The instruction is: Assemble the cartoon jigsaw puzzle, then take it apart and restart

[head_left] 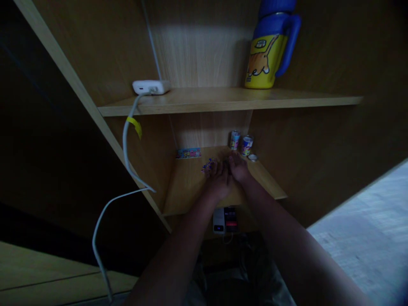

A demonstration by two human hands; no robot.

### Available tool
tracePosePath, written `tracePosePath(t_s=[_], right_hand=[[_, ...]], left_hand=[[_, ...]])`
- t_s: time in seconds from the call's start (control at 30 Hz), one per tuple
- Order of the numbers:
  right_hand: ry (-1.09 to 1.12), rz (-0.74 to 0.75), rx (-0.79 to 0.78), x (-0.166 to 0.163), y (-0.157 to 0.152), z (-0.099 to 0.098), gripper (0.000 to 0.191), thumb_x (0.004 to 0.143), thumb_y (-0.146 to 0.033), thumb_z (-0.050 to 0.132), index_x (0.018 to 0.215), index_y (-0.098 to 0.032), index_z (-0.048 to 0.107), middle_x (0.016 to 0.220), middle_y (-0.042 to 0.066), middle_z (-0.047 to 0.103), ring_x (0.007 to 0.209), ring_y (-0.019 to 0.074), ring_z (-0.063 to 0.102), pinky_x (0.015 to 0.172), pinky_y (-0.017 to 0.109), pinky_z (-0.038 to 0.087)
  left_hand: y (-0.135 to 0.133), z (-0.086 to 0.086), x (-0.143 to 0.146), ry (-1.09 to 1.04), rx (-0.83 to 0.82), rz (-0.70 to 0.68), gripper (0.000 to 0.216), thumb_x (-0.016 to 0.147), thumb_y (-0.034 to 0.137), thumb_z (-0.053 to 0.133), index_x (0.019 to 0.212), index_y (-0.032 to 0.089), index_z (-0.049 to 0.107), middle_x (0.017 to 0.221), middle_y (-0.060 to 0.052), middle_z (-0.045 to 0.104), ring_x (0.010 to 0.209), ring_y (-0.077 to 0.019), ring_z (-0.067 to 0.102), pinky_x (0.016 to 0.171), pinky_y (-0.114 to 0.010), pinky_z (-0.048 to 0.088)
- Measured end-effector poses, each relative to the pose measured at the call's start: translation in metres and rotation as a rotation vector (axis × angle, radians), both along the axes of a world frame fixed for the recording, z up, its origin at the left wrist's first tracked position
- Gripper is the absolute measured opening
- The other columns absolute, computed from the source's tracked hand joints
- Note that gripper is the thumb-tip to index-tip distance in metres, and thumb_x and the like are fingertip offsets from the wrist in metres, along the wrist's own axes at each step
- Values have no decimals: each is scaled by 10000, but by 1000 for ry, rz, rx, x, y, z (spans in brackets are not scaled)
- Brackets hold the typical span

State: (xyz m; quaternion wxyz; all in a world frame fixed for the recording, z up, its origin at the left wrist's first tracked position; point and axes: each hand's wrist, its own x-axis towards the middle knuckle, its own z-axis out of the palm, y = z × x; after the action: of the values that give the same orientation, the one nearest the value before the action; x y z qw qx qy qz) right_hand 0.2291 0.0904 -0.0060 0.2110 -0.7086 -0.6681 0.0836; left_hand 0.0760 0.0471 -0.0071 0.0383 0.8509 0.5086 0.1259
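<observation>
Underneath the fingers point(219, 169) spreads a lower wooden shelf point(185, 191). The left hand point(219, 179) and right hand point(238, 168) lie close together; whether they grip anything, I cannot tell. Beyond the right fingers stands a printed can point(246, 146); beside the left fingertips, small colourful pieces point(208, 165) could scatter if a hand swept sideways.

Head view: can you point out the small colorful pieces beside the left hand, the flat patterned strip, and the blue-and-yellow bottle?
Small colorful pieces point(208, 165): head view, visible pile's middle.
Patterned strip point(188, 153): head view, center of its face.
Blue-and-yellow bottle point(268, 47): head view, yellow body.
</observation>
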Motion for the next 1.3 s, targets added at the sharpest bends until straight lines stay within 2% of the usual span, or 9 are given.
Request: tracePosePath(t_s=[0.1,0.17,0.33,0.5,0.6,0.7,0.83,1.03,1.3], right_hand=[[-26,98,42,-2,-15,-1,651,1152,-397,136,1722,-197,378,1812,90,292,1699,289,197,1353,593,217],[-59,196,43,-6,-27,-2,631,1149,-435,233,1726,-224,374,1816,70,275,1702,270,187,1368,553,174],[-141,314,-48,-18,-44,-1,705,1131,-561,288,1764,-252,253,1832,66,213,1709,262,151,1366,544,58],[-172,166,-146,-24,-39,-2,735,1111,-616,243,1757,-266,278,1845,83,175,1712,316,110,1335,645,27],[-173,46,-177,-28,-33,-2,773,1096,-650,211,1765,-264,241,1854,98,131,1711,352,78,1310,705,28],[-167,-61,-205,-30,-26,-3,834,1078,-698,164,1768,-234,228,1856,139,94,1704,401,63,1291,737,21],[-158,-146,-243,-30,-14,-4,902,1053,-749,111,1772,-213,206,1855,173,37,1694,456,18,1264,776,-7],[-152,-143,-272,-27,12,0,864,1053,-745,98,1775,-279,187,1860,150,31,1695,449,5,1239,813,-20],[-134,-4,-243,-26,42,-1,783,1062,-737,202,1755,-375,245,1865,63,91,1701,418,49,1252,804,11]], left_hand=[[16,5,-2,-35,62,111,575,1135,401,510,1670,204,437,1771,-171,355,1645,-394,291,1318,-689,235],[26,8,-10,-45,84,142,532,1065,417,690,1546,224,571,1662,-152,489,1491,-383,511,1224,-670,420],[44,11,-29,-26,54,72,414,1060,381,709,1424,194,645,1466,-135,638,1256,-306,676,1049,-540,597],[46,7,-33,-3,-9,142,462,1058,398,707,1471,208,621,1548,-143,584,1350,-338,622,1123,-594,540],[40,4,-35,13,-60,227,560,1066,463,678,1564,239,557,1684,-148,464,1509,-386,486,1242,-676,387],[29,1,-39,34,-115,297,660,1112,595,474,1682,264,437,1805,-154,287,1655,-440,247,1323,-701,178],[7,0,-45,56,-150,334,750,1093,662,306,1737,280,352,1843,-118,168,1689,-468,99,1338,-677,97],[-24,0,-47,66,-134,301,790,1058,715,314,1744,322,327,1845,-88,178,1690,-471,88,1340,-663,89],[-32,-7,-46,53,-108,218,817,1053,746,332,1742,307,336,1850,-107,146,1693,-467,62,1344,-659,65]])
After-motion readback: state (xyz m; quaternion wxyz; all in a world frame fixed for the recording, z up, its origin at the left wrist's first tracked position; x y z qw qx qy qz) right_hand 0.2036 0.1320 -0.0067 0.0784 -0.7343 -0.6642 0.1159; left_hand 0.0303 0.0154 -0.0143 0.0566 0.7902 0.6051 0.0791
